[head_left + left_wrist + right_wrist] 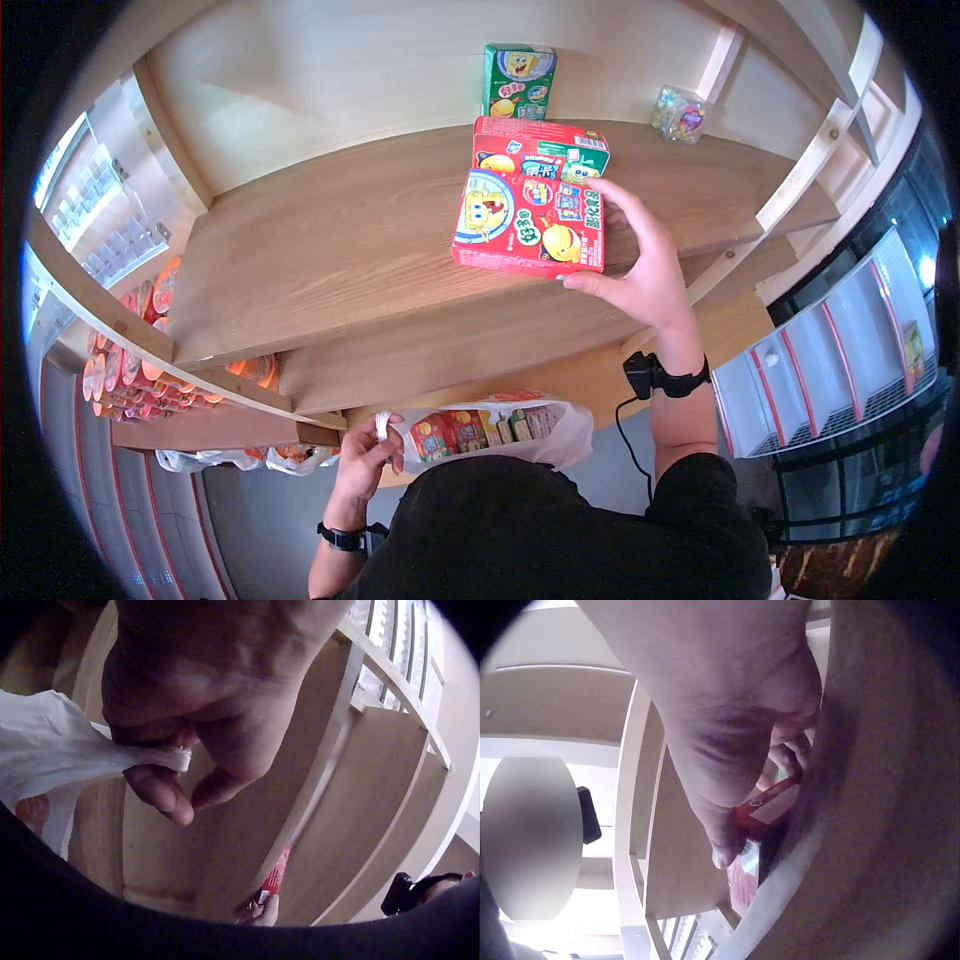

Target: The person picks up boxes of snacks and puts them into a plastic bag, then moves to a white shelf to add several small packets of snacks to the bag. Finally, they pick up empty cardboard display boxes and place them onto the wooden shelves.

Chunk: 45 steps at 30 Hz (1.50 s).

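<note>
My right hand (645, 262) grips the right end of a red snack box (530, 222) with a cartoon sponge on its front, thumb at the lower edge and fingers behind. The box overlaps the shelf's front part in the head view. Directly behind it lies another red box (541, 137); a green box (519, 82) stands against the back panel. Down by the lower left, my left hand (368, 455) holds the twisted handle of a white plastic bag (52, 742), pinched between its fingers. Inside the bag are several red and green boxes (466, 430).
The wooden shelf (330, 235) has a wooden upright (800, 185) on its right and a slatted divider at left. A clear pack of small colourful items (681, 114) sits at the back right. Orange-lidded cups (165, 285) fill a lower rack at left.
</note>
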Tool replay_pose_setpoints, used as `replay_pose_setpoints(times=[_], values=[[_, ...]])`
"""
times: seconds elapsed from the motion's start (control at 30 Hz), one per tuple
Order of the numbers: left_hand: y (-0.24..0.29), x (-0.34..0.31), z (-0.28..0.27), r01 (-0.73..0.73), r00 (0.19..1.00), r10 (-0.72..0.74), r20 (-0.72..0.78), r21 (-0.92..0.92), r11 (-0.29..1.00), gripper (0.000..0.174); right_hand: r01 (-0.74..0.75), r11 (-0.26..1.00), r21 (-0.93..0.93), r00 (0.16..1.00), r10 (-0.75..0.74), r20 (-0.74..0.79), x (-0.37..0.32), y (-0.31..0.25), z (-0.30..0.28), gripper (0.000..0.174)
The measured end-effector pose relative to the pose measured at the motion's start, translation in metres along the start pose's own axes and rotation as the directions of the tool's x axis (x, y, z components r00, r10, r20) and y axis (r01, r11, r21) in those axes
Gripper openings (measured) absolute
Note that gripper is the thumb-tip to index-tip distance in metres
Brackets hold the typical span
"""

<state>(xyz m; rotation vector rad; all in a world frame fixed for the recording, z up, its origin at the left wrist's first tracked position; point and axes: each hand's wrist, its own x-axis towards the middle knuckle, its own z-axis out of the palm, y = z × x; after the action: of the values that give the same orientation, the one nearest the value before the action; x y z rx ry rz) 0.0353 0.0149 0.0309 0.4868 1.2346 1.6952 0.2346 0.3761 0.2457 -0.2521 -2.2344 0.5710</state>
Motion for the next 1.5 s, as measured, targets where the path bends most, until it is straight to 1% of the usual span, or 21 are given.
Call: replay_pose_setpoints(times=[0.1, 0.2, 0.23, 0.33, 0.37, 0.47, 0.57, 0.67, 0.77, 0.87, 0.97, 1.07, 1.13, 1.17, 1.27, 1.37, 1.47, 1.5], values=[[-0.002, 0.001, -0.002, -0.006, 1.0, 0.006, 0.005, -0.005, 1.0, 0.033, 0.166, 0.986, -0.033, 0.981, -0.168, -0.093, 0.0, 0.007, -0.006, 0.091], [-0.002, 0.001, -0.002, -0.007, 1.0, 0.007, 0.007, -0.002, 1.0, 0.033, 0.311, 0.938, -0.152, 0.936, -0.33, -0.121, 0.008, 0.009, -0.012, 0.085], [-0.002, 0.002, -0.002, -0.006, 1.0, 0.006, 0.009, 0.0, 1.0, 0.033, 0.299, 0.939, -0.168, 0.941, -0.32, -0.109, 0.01, 0.006, -0.012, 0.073], [-0.002, 0.003, -0.003, 0.006, 1.0, -0.006, 0.009, 0.001, 1.0, 0.033, 0.294, 0.945, -0.143, 0.95, -0.305, -0.06, 0.017, 0.009, -0.007, 0.063], [-0.003, 0.004, -0.004, 0.002, 1.0, -0.002, 0.013, -0.001, 1.0, 0.034, 0.298, 0.951, -0.085, 0.95, -0.304, -0.07, 0.019, 0.01, -0.004, 0.057], [-0.004, 0.004, -0.003, -0.012, 1.0, 0.013, 0.021, -0.012, 1.0, 0.034, 0.311, 0.95, 0.005, 0.948, -0.31, -0.065, 0.019, 0.003, -0.004, 0.056], [-0.004, 0.001, -0.003, -0.023, 1.0, 0.023, 0.016, -0.025, 0.999, 0.034, 0.379, 0.925, 0.009, 0.921, -0.376, -0.098, 0.02, 0.004, -0.001, 0.049], [-0.005, 0.002, -0.004, -0.018, 1.0, 0.018, -0.003, -0.011, 1.0, 0.034, 0.401, 0.914, -0.059, 0.907, -0.405, -0.114, 0.021, 0.022, 0.005, 0.047], [-0.002, 0.002, 0.0, -0.023, 1.0, 0.024, -0.018, 0.01, 1.0, 0.034, 0.29, 0.95, -0.114, 0.944, -0.304, -0.126, 0.022, 0.008, 0.005, 0.058], [-0.002, 0.002, 0.0, -0.021, 1.0, 0.021, -0.01, -0.002, 1.0, 0.034, 0.284, 0.951, -0.123, 0.941, -0.301, -0.156, 0.025, 0.009, 0.008, 0.079], [-0.004, 0.003, -0.004, -0.024, 1.0, 0.024, 0.004, -0.019, 1.0, 0.034, 0.174, 0.945, -0.277, 0.955, -0.231, -0.188, 0.028, -0.001, 0.007, 0.097], [-0.003, 0.003, -0.003, -0.019, 1.0, 0.019, 0.0, -0.015, 1.0, 0.034, 0.099, 0.974, -0.205, 0.974, -0.137, -0.18, 0.035, 0.003, 0.009, 0.108], [-0.003, 0.003, -0.003, -0.018, 1.0, 0.018, 0.002, -0.016, 1.0, 0.034, 0.054, 0.998, 0.016, 0.992, -0.052, -0.111, 0.04, 0.008, 0.009, 0.109], [-0.003, 0.002, -0.003, -0.015, 1.0, 0.015, 0.0, -0.016, 1.0, 0.034, 0.025, 0.992, 0.126, 0.997, -0.016, -0.07, 0.042, 0.009, 0.01, 0.11], [-0.004, 0.003, -0.003, -0.018, 1.0, 0.018, -0.001, -0.018, 1.0, 0.035, -0.118, 0.903, 0.412, 0.993, 0.094, 0.076, 0.046, 0.011, 0.013, 0.11], [-0.008, 0.003, -0.007, -0.03, 1.0, 0.03, 0.005, -0.025, 0.999, 0.036, -0.148, 0.888, 0.435, 0.989, 0.131, 0.067, 0.047, 0.007, 0.015, 0.11], [-0.008, 0.003, -0.008, -0.034, 0.999, 0.034, -0.001, -0.032, 0.999, 0.036, -0.022, 0.941, 0.338, 0.999, 0.03, -0.02, 0.044, 0.006, 0.021, 0.11], [-0.008, 0.003, -0.008, -0.035, 0.999, 0.035, -0.002, -0.03, 0.999, 0.036, 0.025, 0.96, 0.279, 0.999, -0.015, -0.037, 0.043, 0.006, 0.022, 0.109]])
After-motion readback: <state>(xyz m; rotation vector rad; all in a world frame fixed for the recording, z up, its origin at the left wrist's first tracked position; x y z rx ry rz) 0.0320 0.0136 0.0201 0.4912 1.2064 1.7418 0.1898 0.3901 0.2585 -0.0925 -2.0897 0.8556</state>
